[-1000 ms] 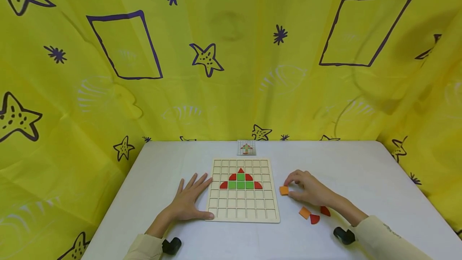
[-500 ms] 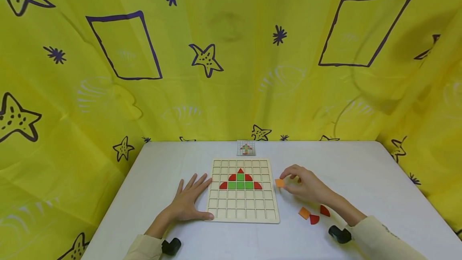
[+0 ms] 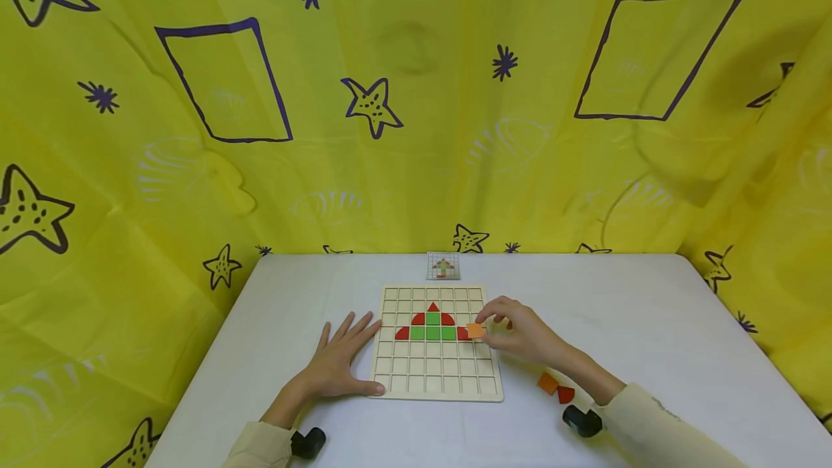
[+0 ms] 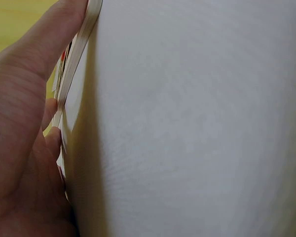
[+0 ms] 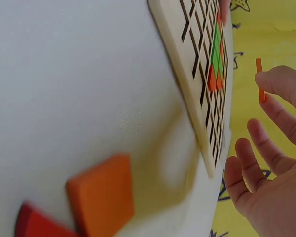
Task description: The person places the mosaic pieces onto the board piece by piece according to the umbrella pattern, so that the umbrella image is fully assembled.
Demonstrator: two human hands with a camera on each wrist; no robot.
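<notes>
Pinched between thumb and forefinger of the right hand (image 3: 523, 331): a flat orange tile (image 3: 475, 330), off the fingertips to the hand's left, square from above (no long axis to speak of) and, edge-on in the right wrist view, a thin bar. Held above the hand-side columns of the wooden grid board (image 3: 417, 366), seemingly clear of it, partly masking a red piece (image 3: 462, 334) set there. Far nearer the right hand than the left. Bodyward of the right wrist, a second orange tile (image 3: 548, 383) just beside a red wedge (image 3: 566, 395). Farther left of the fingertips, green squares (image 3: 432, 333). Across the board, the left hand (image 3: 341, 365), fingers spread, gripping nothing, thumb resting on a corner. Beyond both hands, a printed card (image 3: 443, 266).
</notes>
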